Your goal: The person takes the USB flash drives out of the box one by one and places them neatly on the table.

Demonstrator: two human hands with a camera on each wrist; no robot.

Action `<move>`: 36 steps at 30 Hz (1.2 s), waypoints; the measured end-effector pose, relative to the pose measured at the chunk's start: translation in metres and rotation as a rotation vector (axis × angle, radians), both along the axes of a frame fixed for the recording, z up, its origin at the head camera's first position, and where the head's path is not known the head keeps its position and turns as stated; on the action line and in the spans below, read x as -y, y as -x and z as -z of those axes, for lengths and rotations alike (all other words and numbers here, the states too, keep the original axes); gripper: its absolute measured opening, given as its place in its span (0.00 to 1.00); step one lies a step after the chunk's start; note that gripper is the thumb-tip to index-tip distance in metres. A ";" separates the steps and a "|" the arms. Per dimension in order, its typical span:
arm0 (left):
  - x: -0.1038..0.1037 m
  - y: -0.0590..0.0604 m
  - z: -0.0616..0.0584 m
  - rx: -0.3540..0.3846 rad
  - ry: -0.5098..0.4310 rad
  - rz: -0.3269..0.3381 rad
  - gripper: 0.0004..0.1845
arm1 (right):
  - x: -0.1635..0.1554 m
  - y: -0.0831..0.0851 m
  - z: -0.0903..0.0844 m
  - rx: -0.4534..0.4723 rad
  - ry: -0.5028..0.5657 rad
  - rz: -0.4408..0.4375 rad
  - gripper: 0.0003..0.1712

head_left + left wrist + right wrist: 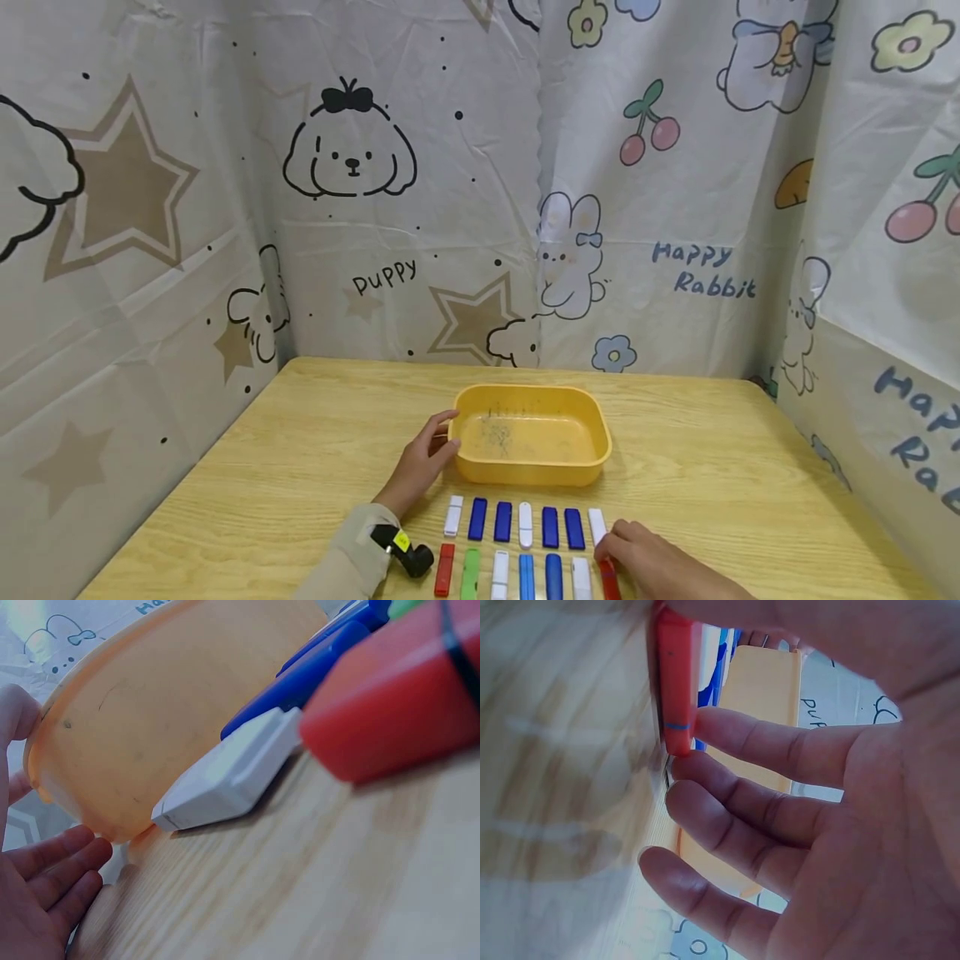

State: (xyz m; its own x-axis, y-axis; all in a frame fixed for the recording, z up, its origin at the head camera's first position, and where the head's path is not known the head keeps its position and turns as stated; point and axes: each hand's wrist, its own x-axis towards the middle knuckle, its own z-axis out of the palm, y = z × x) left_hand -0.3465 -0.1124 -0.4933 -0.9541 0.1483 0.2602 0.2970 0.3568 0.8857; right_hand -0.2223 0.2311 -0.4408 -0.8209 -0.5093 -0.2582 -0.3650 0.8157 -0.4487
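Observation:
My left hand [418,465] rests against the left end of a yellow plastic basin [525,473], touching its rim; several of its fingers lie loosely straight in the left wrist view. At the front right, my right hand [660,560] pinches the end of a red USB stick [609,582] between thumb and index finger. The stick [679,682] lies on or close to the tabletop, and the other fingers are apart from it. A white stick [597,525] is just beyond that hand, partly hidden by it.
Two rows of similar sticks lie before the basin, including a dark blue one [550,527], a green one [470,573] and another red one [444,571]. The wooden table [300,467] meets printed curtains [405,233] at the back and sides.

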 end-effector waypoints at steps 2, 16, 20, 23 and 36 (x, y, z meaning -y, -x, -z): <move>0.001 0.000 0.001 0.001 0.003 -0.002 0.25 | 0.001 0.000 0.001 0.003 0.006 0.005 0.31; 0.001 -0.003 0.004 0.016 0.030 -0.007 0.25 | 0.003 -0.003 0.009 0.042 0.029 0.045 0.30; 0.004 -0.004 0.002 0.012 0.026 -0.016 0.25 | 0.005 -0.004 0.008 0.028 0.017 0.036 0.32; 0.005 -0.004 0.001 0.010 0.014 -0.013 0.25 | 0.006 -0.004 0.005 0.023 0.010 0.035 0.33; 0.000 0.000 -0.002 0.011 0.011 -0.006 0.25 | 0.002 -0.003 -0.002 0.019 0.010 0.053 0.33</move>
